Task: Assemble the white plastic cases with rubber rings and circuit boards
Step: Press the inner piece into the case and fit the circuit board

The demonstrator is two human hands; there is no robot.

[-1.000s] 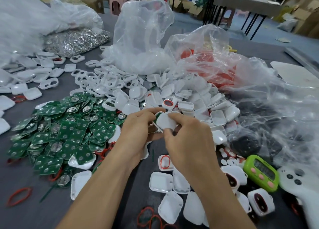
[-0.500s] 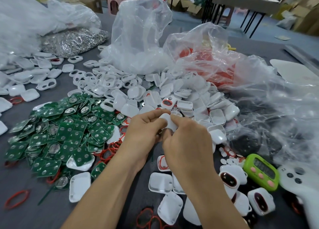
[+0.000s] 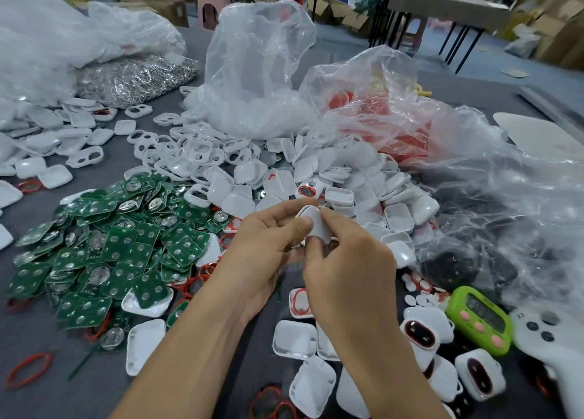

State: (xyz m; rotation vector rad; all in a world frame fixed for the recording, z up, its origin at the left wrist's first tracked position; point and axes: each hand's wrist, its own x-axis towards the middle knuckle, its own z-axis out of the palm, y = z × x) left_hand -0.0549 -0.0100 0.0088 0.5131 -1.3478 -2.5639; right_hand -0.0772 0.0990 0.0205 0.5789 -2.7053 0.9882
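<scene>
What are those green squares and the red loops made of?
The green squares look like rigid circuit board, matte green with shiny silver metal dots. The red loops seem to be rubber: thin, bendy, lying in floppy ovals, dull finish.

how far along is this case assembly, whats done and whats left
Done: a few closed cases with dark windows lie at lower right. In hand: the left hand and right hand pinch one white case. Left: most of it, judging by the heap of green circuit boards, the pile of open case halves and loose red rings.
</scene>
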